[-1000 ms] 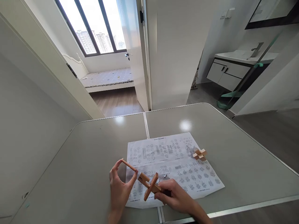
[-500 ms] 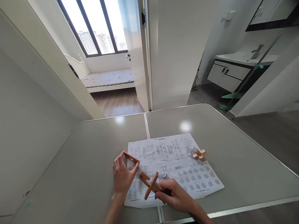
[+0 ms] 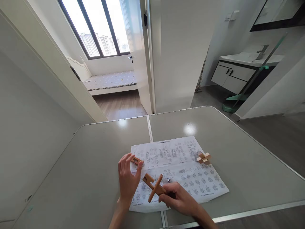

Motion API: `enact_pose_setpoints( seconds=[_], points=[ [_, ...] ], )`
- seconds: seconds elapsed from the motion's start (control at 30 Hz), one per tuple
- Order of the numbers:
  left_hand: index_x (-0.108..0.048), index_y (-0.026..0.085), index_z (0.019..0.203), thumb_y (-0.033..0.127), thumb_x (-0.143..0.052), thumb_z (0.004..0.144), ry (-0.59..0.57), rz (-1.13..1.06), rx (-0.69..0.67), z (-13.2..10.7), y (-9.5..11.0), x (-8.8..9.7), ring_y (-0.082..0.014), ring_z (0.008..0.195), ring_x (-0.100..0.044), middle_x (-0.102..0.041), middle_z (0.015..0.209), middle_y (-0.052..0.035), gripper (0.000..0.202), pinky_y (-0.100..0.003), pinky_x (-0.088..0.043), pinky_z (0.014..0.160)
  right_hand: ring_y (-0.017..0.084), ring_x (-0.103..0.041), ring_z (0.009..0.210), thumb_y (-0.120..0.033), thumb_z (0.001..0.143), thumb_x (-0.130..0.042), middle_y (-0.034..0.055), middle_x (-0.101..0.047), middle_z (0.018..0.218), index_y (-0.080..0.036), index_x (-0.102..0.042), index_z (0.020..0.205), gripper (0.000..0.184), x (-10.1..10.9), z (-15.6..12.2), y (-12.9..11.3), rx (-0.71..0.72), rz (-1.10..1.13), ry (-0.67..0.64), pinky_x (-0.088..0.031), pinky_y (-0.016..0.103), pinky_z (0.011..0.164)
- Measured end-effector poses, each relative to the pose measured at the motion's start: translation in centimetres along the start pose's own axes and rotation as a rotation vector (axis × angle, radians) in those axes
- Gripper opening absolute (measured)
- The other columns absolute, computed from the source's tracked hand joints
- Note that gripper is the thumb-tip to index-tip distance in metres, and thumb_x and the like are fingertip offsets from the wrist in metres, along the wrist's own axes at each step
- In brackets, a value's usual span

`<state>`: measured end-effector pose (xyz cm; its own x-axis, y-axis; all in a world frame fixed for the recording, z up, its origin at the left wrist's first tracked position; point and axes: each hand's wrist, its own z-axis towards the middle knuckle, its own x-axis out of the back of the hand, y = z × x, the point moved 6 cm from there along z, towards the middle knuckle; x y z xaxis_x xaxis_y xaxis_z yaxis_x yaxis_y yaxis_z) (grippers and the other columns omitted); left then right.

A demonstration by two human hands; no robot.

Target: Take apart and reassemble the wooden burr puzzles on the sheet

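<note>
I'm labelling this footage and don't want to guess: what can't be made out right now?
All in the head view:
- Print on the sheet: mostly too small to read.
- Gripped end of the crossed pieces: hidden by the right hand.
- Part of the notched piece: covered by the left hand.
- Table's right corner: cut off.

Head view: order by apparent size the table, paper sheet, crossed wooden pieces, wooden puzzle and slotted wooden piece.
1. Table
2. Paper sheet
3. Crossed wooden pieces
Unranked: wooden puzzle and slotted wooden piece; the left hand hides part of the piece, so which looks larger is unsure.
</note>
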<state>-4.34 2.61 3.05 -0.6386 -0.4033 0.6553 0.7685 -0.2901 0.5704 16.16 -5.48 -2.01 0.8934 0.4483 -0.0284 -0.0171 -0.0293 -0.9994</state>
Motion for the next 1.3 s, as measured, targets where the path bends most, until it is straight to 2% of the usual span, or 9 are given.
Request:
enact_pose_setpoints(
  seconds=[0.07,0.13,0.2,0.27,0.43,0.6,0.7,1.0,1.3],
  points=[
    [-0.067,0.023,0.111,0.055,-0.051,0.104,-0.149,-0.177,0.098,-0.5,0.8,-0.3,-0.026,0.089,-0.07,-0.074,0.1,-0.0081,0.036,-0.039,-0.056,0.083,0.011,-0.047,0.055,-0.055,0.096,-0.07,-0.0028,-0.053,0.058,-0.014,-0.073,0.074,0.046,0.0,0.0,0.0,0.0,0.033,-0.001,-0.035,0.022,0.053],
    [-0.067,0.022,0.105,0.057,-0.042,0.108,-0.369,-0.373,0.208,-1.5,1.5,-1.2,-0.0182,0.062,-0.061,-0.065,0.072,-0.0008,0.043,-0.029,-0.049,0.061,0.011,-0.047,0.054,-0.058,0.096,-0.071,-0.003,-0.053,0.058,-0.014,-0.074,0.077,0.047,0.1,0.0,0.0,-0.003,0.075,-0.002,-0.036,0.022,0.053],
    [-0.066,0.02,0.093,0.061,-0.041,0.107,-0.565,-0.536,0.265,-2.7,2.5,-2.1,-0.0129,0.048,-0.047,-0.053,0.058,0.0037,0.05,-0.024,-0.039,0.05,0.01,-0.046,0.053,-0.06,0.095,-0.07,-0.0034,-0.052,0.057,-0.014,-0.074,0.078,0.049,0.1,-0.1,0.0,-0.007,0.121,0.0,-0.036,0.022,0.052],
    [-0.059,0.02,0.08,0.065,-0.043,0.105,-0.653,-0.659,0.313,-3.7,3.1,-2.7,-0.0095,0.042,-0.036,-0.045,0.051,0.0068,0.054,-0.022,-0.033,0.046,0.01,-0.044,0.052,-0.06,0.095,-0.071,-0.004,-0.051,0.057,-0.014,-0.074,0.079,0.049,0.2,-0.1,0.1,-0.007,0.154,0.001,-0.035,0.022,0.052],
    [-0.053,0.021,0.078,0.07,-0.045,0.102,-0.644,-0.864,0.492,-5.7,3.2,-3.7,-0.0076,0.037,-0.033,-0.042,0.045,0.0092,0.055,-0.02,-0.03,0.042,0.008,-0.043,0.053,-0.06,0.093,-0.074,-0.0054,-0.049,0.06,-0.015,-0.069,0.081,0.047,0.4,-0.2,0.4,-0.002,0.23,0.025,-0.036,0.021,0.052],
    [-0.057,0.019,0.08,0.07,-0.051,0.1,-0.644,-0.911,0.585,-6.8,3.5,-4.0,-0.0084,0.04,-0.041,-0.054,0.05,0.0043,0.056,-0.02,-0.035,0.043,0.016,-0.066,0.079,-0.06,0.089,-0.081,0.0064,-0.069,0.103,-0.022,-0.064,0.13,0.058,0.3,-0.3,0.0,0.052,0.38,-0.025,-0.051,0.025,0.065],
    [-0.058,0.019,0.077,0.072,-0.054,0.097,-0.614,-0.915,0.626,-6.9,3.6,-3.9,-0.0085,0.042,-0.042,-0.054,0.05,0.0046,0.058,-0.021,-0.038,0.045,0.017,-0.072,0.077,-0.056,0.094,-0.077,0.0101,-0.07,0.116,-0.027,-0.054,0.144,0.063,0.0,-0.3,-0.4,0.086,0.477,-0.118,-0.055,0.026,0.063],
    [-0.06,0.02,0.084,0.076,-0.055,0.094,-0.631,-0.923,0.623,-7.3,4.4,-4.1,-0.0092,0.042,-0.042,-0.051,0.052,0.0064,0.058,-0.021,-0.037,0.044,0.011,-0.071,0.056,-0.053,0.092,-0.081,0.0086,-0.073,0.111,-0.026,-0.054,0.141,0.061,0.1,-0.2,0.5,0.072,0.544,-0.146,-0.056,0.023,0.053],
    [-0.06,0.019,0.088,0.075,-0.052,0.096,-0.676,-0.926,0.61,-7.7,4.4,-4.4,-0.01,0.044,-0.042,-0.054,0.055,0.005,0.057,-0.022,-0.04,0.047,0.014,-0.075,0.049,-0.053,0.093,-0.08,0.0061,-0.075,0.097,-0.024,-0.05,0.135,0.06,0.4,-0.5,1.1,0.035,0.568,-0.154,-0.052,0.017,0.042]
  ],
)
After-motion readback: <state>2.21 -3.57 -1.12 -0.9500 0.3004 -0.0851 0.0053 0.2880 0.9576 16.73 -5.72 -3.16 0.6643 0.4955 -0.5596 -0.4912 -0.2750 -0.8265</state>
